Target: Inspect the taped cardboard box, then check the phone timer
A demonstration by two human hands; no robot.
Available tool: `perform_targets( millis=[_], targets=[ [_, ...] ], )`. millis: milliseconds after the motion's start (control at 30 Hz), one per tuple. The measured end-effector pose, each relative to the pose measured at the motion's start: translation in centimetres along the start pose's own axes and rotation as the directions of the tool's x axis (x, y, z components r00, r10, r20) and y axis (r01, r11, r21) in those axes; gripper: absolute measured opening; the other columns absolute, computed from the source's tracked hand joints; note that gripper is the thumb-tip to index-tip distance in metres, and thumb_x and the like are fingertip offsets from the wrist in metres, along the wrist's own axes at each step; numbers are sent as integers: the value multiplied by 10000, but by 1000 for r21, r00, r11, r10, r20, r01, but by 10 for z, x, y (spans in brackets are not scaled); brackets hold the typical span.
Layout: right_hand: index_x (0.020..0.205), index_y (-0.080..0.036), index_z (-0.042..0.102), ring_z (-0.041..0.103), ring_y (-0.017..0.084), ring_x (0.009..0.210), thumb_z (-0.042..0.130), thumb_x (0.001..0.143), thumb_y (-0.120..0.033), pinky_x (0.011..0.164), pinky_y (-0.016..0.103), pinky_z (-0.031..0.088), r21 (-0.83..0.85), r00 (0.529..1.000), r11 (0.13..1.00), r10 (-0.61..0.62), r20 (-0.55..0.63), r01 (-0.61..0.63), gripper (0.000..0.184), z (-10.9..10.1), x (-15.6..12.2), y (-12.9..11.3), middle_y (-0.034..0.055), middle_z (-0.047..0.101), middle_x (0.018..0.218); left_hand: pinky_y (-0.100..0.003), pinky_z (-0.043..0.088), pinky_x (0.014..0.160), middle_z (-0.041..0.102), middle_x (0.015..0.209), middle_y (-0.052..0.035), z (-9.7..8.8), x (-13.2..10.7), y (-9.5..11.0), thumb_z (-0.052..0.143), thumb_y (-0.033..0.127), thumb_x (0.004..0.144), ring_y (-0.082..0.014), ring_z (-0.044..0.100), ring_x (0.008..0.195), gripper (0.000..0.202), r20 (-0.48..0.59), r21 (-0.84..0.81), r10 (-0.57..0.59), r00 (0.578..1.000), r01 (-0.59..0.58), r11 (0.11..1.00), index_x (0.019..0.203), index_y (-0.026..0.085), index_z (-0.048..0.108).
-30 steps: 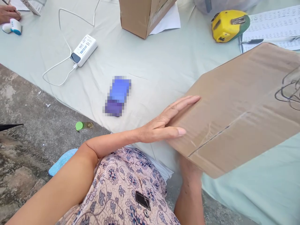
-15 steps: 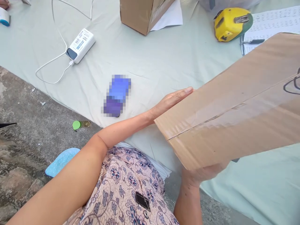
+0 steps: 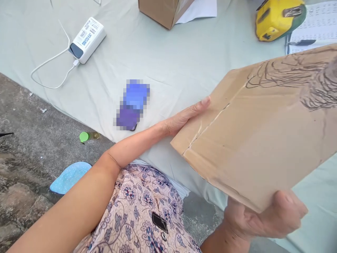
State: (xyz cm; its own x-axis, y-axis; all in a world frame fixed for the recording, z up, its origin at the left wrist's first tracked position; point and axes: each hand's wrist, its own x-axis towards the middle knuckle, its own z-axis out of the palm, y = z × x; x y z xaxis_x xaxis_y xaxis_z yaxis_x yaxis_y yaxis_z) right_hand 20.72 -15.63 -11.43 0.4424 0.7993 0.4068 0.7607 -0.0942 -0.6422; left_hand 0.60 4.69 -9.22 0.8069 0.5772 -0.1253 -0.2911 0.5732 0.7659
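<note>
A flattish brown cardboard box (image 3: 237, 140), with dark scribbles on its far right part and a creased seam, is tilted above the cloth-covered table between both hands. My left hand (image 3: 188, 116) grips its left edge, thumb along the side, with the other fingers hidden behind the cardboard. At the lower right corner, my right hand (image 3: 271, 214) is closed on the near edge with the thumb on top. Close to my left forearm lies a phone (image 3: 133, 105) whose screen is pixelated.
A white power bank (image 3: 88, 40) with a cable lies at the left. At the back stand another cardboard box (image 3: 160, 10) and a yellow tape measure (image 3: 279, 17), beside a pen (image 3: 302, 42) on printed sheets (image 3: 316, 26). A green-capped bottle (image 3: 84, 137) and blue hat (image 3: 71, 177) are below the table edge.
The box has turned in my hands, bringing its scribbled face into view. My right hand has moved right along the near edge, and its thumb now shows on top.
</note>
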Motion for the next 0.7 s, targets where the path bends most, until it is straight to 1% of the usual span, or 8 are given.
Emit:
perform_targets(
  millis=[67,133,200,300,367,500,600,700],
  targets=[
    [1190,-354,542,567,334,867,703,620,-516,746,564,467,-20,967,978,-207,-147,206,613,-1,4,0,80,502,957,-476,557,1006,705,1270,-105,-7,2,1,326,568,1030,-331,660,1233,592,-6,83,25,1000,-24,996,1455,181,472],
    [1156,-338,590,593,325,830,709,637,-505,713,535,480,-29,935,947,-322,-150,321,558,1,5,-1,80,547,934,-480,541,1034,670,1329,-88,-19,5,-2,469,565,983,-336,644,1254,611,-77,226,86,993,-67,972,1488,225,420],
    [1171,-316,614,608,316,837,722,667,-480,736,526,489,-11,939,942,-334,-78,334,542,5,2,-3,80,575,963,-496,493,1102,626,1386,-79,-31,8,-6,560,573,928,-336,598,1313,712,-170,380,194,966,-118,917,1532,268,338],
    [1280,-285,565,607,308,940,703,758,-419,842,532,490,42,971,970,-240,2,240,556,10,-7,-7,86,577,1062,-536,386,1181,506,1515,-81,-38,9,-6,588,573,905,-356,429,1462,783,-246,586,384,890,-179,790,1562,290,270],
    [1317,-259,509,582,318,1028,675,806,-443,895,542,482,52,985,985,-169,33,167,568,14,-12,-10,94,550,1095,-554,322,1199,407,1596,-81,-32,4,1,540,577,933,-366,311,1523,730,-221,680,461,859,-203,705,1552,274,299],
    [1307,-257,450,538,312,1101,731,788,-493,969,548,457,28,982,984,-178,58,176,636,26,-13,-18,82,489,1122,-504,256,1243,336,1649,-63,-13,-8,21,423,635,948,-330,250,1552,730,-70,757,475,877,-263,598,1539,221,318],
    [1324,-283,448,514,289,1105,806,744,-391,989,540,446,99,976,971,-216,-37,219,690,42,-9,-25,65,455,1142,-387,233,1284,292,1675,16,-8,-10,28,405,659,904,-256,183,1588,766,30,819,421,907,-263,509,1554,270,297],
    [1331,-307,451,519,275,1100,777,771,-341,991,544,453,199,966,948,-228,-124,249,649,59,-6,-31,56,431,1156,-381,179,1306,290,1680,33,-10,-7,24,403,558,883,-225,76,1608,764,78,872,387,919,-251,421,1568,242,283]
  ],
)
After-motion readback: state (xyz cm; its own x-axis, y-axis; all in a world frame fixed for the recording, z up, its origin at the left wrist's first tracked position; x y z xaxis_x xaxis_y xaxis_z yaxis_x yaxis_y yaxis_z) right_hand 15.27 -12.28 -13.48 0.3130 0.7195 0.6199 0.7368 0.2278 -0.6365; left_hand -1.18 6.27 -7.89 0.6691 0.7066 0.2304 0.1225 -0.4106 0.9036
